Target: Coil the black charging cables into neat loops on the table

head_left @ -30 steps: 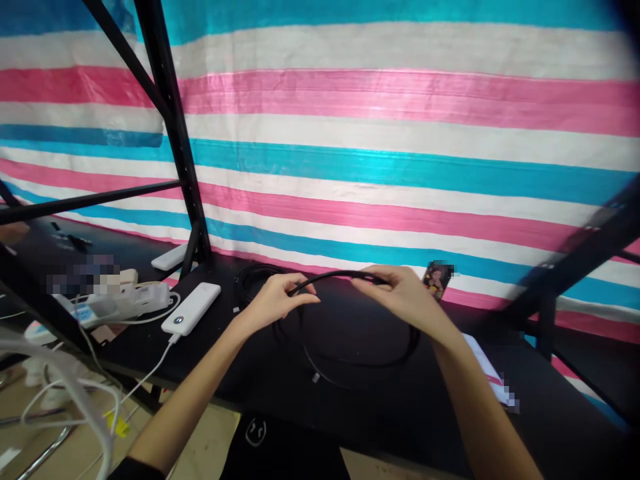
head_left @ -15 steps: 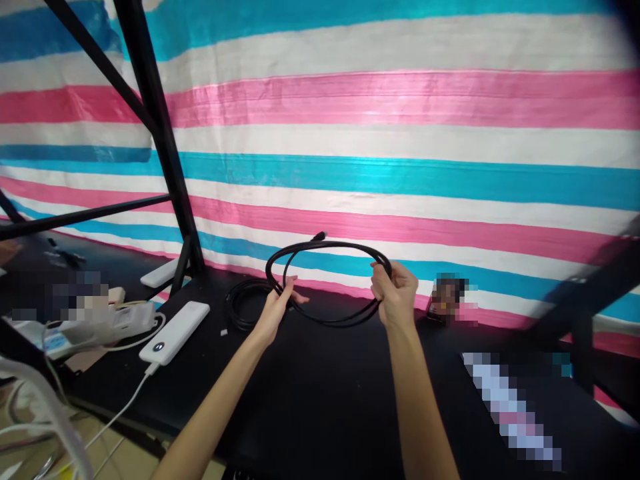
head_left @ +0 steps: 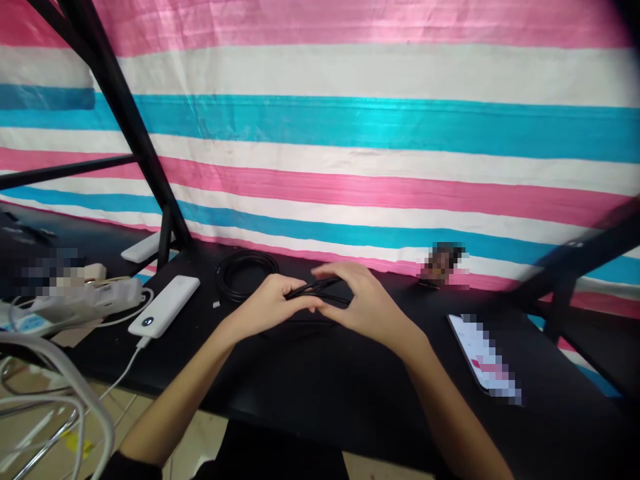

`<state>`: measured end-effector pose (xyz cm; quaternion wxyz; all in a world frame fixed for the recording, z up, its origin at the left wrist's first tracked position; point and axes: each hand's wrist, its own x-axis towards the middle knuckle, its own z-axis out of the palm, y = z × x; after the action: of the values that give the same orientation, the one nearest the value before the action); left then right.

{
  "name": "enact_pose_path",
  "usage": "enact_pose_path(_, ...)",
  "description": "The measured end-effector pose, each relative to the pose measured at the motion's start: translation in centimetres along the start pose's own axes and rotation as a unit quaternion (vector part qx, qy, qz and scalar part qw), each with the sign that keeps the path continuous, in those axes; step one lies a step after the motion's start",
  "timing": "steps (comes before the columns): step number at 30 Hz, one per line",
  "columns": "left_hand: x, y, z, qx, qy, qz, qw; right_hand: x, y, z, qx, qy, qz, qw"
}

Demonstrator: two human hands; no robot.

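Black cable (head_left: 316, 289), gathered into a narrow bundle of loops, runs between my two hands above the black table (head_left: 280, 393). My left hand (head_left: 267, 303) is closed on the bundle's left end, its thumb pointing right along the front. From the right, my right hand (head_left: 373, 307) curves round the other end, fingers over the top and thumb below. The two thumbs nearly meet. Part of the cable is hidden by the hands, and its plug does not show. A second coil of black cable (head_left: 221, 283) lies flat just behind my left hand.
A white power bank (head_left: 170, 303) with a white cord lies left. Farther left are a white power strip (head_left: 113, 298) and tangled white cables (head_left: 55, 347). A phone (head_left: 475, 353) lies right, a blurred small object (head_left: 440, 263) behind it. Black frame bars (head_left: 120, 107) stand before a striped sheet (head_left: 320, 120).
My hands have come together and lower, and the wide open loop of cable is now squeezed into a narrow bundle. The view has tilted downward.
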<state>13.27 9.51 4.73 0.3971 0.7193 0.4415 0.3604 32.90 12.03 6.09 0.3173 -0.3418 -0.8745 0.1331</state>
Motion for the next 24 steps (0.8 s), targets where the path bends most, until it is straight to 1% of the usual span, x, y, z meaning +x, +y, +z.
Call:
enact_pose_path(2,-0.2,0.6,0.0,0.021,0.015,0.015,1.0,-0.7,-0.3,0.3,0.046,-0.028,0.053,0.997)
enact_pose_path(3,-0.3,0.7,-0.1,0.029,0.021,0.019,0.999,-1.1,-0.2,0.3,0.07,-0.028,0.076,0.994)
enact_pose_path(5,-0.4,0.5,-0.5,0.043,0.033,0.031,0.998,-1.9,0.4,0.1,0.125,-0.002,0.104,0.987)
enact_pose_path(7,-0.5,0.0,-0.9,0.044,0.054,0.036,0.997,-2.6,1.1,-0.1,0.201,0.057,0.143,0.968)
enact_pose_path(8,-0.5,-0.4,-1.0,0.032,0.072,0.027,0.997,-2.9,1.4,-0.1,0.254,0.092,0.174,0.947)
enact_pose_path(9,-0.5,-0.8,-1.0,0.008,0.095,0.014,0.995,-3.2,1.6,-0.1,0.316,0.127,0.205,0.918)
enact_pose_path(11,-0.5,-1.6,-0.5,-0.081,0.146,-0.008,0.986,-3.7,1.6,0.4,0.437,0.186,0.251,0.844)
enact_pose_path(12,-0.6,-2.0,-0.1,-0.137,0.17,-0.015,0.976,-3.9,1.5,0.9,0.486,0.207,0.262,0.808)
enact_pose_path(13,-0.6,-2.3,0.5,-0.191,0.189,-0.019,0.963,-4.2,1.3,1.5,0.523,0.22,0.268,0.779)
enact_pose_path(14,-0.8,-2.5,1.2,-0.236,0.204,-0.025,0.95,-4.4,1.1,2.1,0.548,0.228,0.273,0.757)
enact_pose_path(15,-1.0,-2.7,1.9,-0.269,0.211,-0.032,0.939,-4.7,1.0,2.7,0.561,0.231,0.281,0.743)
enact_pose_path(16,-1.3,-2.9,2.5,-0.29,0.212,-0.04,0.932,-5.0,0.9,3.4,0.566,0.229,0.291,0.736)
enact_pose_path(18,-2.1,-3.1,3.4,-0.312,0.197,-0.046,0.928,-5.8,1.0,4.2,0.562,0.212,0.312,0.736)
enact_pose_path(21,-3.3,-3.3,3.6,-0.316,0.185,-0.048,0.93,-6.9,1.4,4.3,0.552,0.184,0.329,0.744)
enact_pose_path(23,-4.0,-3.4,3.4,-0.282,0.189,-0.052,0.939,-7.6,1.4,3.9,0.534,0.172,0.333,0.758)
enact_pose_path(24,-4.3,-3.4,3.3,-0.251,0.184,-0.052,0.949,-7.8,1.2,3.6,0.512,0.159,0.335,0.775)
